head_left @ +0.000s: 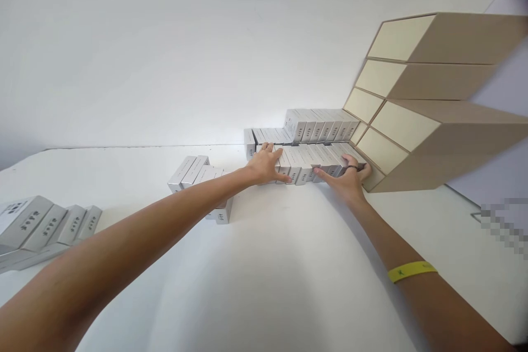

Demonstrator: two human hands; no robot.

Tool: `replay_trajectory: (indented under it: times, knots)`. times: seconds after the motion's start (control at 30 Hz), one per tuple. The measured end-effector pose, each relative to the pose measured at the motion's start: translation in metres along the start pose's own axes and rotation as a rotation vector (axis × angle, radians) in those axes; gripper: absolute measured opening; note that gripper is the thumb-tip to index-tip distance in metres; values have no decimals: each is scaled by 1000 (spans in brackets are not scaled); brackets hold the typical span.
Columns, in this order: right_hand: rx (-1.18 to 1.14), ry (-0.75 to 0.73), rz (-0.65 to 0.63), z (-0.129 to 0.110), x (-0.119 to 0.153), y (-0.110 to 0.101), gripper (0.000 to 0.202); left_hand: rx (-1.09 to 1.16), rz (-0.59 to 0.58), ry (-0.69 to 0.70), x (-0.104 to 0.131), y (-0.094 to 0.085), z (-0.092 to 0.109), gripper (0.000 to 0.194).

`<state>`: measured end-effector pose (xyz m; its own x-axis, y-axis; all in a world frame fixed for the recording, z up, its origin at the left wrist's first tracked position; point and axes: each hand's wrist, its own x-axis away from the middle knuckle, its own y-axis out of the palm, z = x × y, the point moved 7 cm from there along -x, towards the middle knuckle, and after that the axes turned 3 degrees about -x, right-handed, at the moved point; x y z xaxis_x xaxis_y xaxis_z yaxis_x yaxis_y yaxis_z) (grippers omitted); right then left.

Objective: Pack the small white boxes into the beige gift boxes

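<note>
- I found the row of white boxes [304, 156] lying crosswise on the table [256, 269], both hands touching it — neither nearer.
- Left hand [263, 166]: open, fingers spread over its left part.
- Right hand [348, 181]: open at its right end, beside beige boxes [457, 148].
- Left forearm [165, 217] partly hid another white group [182, 169]; lettering proved illegible.

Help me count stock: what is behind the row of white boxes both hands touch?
Behind that row, more white boxes stand near the wall, those on the right rising higher. The row covers their lower parts, so anything beneath cannot be seen.
</note>
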<state>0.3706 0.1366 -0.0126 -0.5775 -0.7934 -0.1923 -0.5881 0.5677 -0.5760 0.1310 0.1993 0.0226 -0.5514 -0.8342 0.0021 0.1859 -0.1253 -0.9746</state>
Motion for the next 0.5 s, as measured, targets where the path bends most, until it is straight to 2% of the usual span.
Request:
replay_trajectory:
  times: [0.1, 0.27, 0.37, 0.5]
  knots:
    - [5, 51, -53, -1, 1, 1, 113, -2, -5, -34, -1, 2, 4, 103]
    - [36, 85, -78, -6, 1, 3, 129, -32, 21, -123, -6, 2, 7, 93]
    - [45, 78, -56, -6, 1, 2, 139, -68, 50, -152, -9, 1, 9, 98]
    - [28, 63, -38, -6, 1, 2, 135, -103, 81, -182, -14, 5, 10, 107]
